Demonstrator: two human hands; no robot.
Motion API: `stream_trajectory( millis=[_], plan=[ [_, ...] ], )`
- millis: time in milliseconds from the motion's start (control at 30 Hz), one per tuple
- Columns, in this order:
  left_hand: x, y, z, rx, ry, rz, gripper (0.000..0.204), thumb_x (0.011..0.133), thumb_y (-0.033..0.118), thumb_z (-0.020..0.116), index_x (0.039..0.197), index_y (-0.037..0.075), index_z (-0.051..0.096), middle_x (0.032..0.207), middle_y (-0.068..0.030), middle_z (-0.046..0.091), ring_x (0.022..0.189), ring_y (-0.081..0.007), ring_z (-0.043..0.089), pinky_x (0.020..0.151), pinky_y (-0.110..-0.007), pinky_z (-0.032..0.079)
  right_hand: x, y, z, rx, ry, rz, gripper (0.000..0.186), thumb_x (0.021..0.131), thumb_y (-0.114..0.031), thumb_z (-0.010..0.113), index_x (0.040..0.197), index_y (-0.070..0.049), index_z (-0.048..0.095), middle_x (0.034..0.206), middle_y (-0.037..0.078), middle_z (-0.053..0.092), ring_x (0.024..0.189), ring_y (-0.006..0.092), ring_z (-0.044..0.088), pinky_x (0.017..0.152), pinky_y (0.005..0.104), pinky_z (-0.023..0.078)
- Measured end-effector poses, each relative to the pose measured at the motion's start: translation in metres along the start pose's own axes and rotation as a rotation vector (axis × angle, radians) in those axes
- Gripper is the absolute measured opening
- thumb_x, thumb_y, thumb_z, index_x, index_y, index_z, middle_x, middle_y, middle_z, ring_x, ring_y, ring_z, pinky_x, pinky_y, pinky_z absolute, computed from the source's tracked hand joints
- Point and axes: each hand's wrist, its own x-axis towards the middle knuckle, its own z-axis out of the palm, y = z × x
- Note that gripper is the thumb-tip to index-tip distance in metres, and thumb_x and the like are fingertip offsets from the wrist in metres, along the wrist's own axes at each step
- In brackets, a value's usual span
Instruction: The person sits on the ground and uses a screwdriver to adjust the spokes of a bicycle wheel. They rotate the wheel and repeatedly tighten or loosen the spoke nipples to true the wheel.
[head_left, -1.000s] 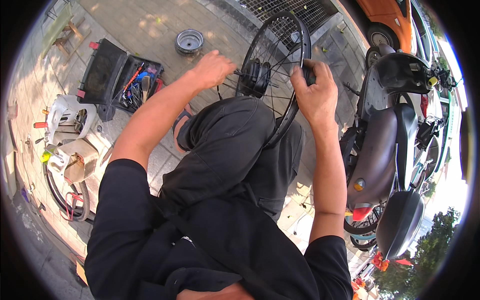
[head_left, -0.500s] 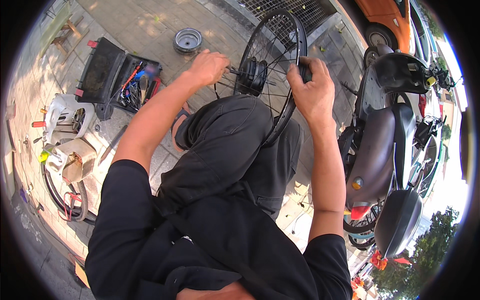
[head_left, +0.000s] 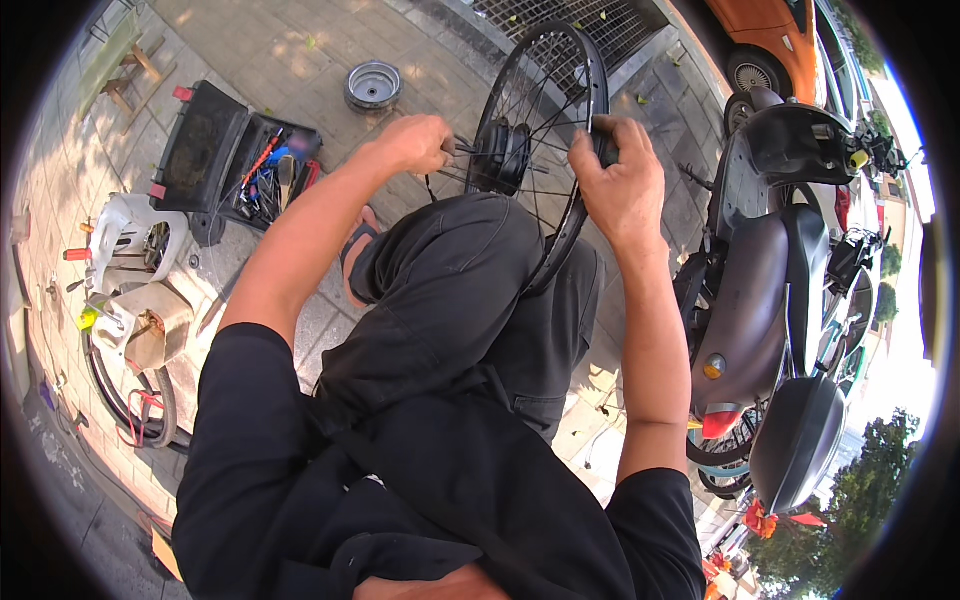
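A black spoked wheel (head_left: 588,95) with a thick dark hub (head_left: 503,160) stands upright at my knees. My right hand (head_left: 620,180) is closed round the right side of its rim, thumb on the near side, with a dark piece partly showing under the fingers. To the left of the hub, my left hand (head_left: 415,143) is closed, its fingertips at thin dark rods or leads that run toward the hub. A short black cord (head_left: 430,187) hangs just below those fingers. What exactly the left fingers hold is too small to tell.
An open black toolbox (head_left: 215,150) full of tools lies left, with a round metal drum (head_left: 373,86) beyond it. White casing parts (head_left: 135,235) and a tyre (head_left: 160,405) are far left. A dark scooter (head_left: 750,290) stands close on the right; a floor grate (head_left: 620,35) lies ahead.
My left hand has turned slightly and shifted a little down beside the hub. The right hand keeps its hold on the rim, and the wheel has barely moved.
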Motion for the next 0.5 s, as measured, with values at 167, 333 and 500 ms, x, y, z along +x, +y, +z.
stream_trajectory(
  millis=[167,333,500],
  plan=[
    [-0.011,-0.016,-0.009,0.130,0.068,0.026,0.019,0.092,0.018,0.075,0.104,0.003,0.077,0.101,-0.0204,0.076,0.103,-0.0429,0.070,0.088,-0.053,0.055,0.000,0.002,0.000,-0.007,0.013,-0.003,0.033,0.093,-0.027,0.075,0.114,-0.003,0.073,0.111,0.016,0.074,0.099,0.0372,0.073,0.087,0.0429,0.057],
    [-0.029,-0.033,-0.005,0.136,0.169,0.216,0.018,0.096,0.020,0.071,0.102,0.003,0.071,0.098,-0.0176,0.072,0.105,-0.0429,0.067,0.086,-0.054,0.053,-0.002,0.000,-0.003,0.024,-0.016,0.055,0.034,0.092,-0.028,0.075,0.115,-0.004,0.073,0.113,0.015,0.074,0.100,0.0367,0.073,0.089,0.0427,0.057],
    [-0.054,-0.023,-0.015,0.159,0.145,0.172,0.021,0.098,0.024,0.070,0.101,0.003,0.071,0.092,-0.0169,0.071,0.097,-0.0430,0.067,0.082,-0.051,0.054,-0.001,0.002,0.001,0.017,-0.019,0.033,0.034,0.093,-0.029,0.074,0.116,-0.004,0.073,0.114,0.015,0.074,0.102,0.0366,0.073,0.090,0.0430,0.057]
  ],
)
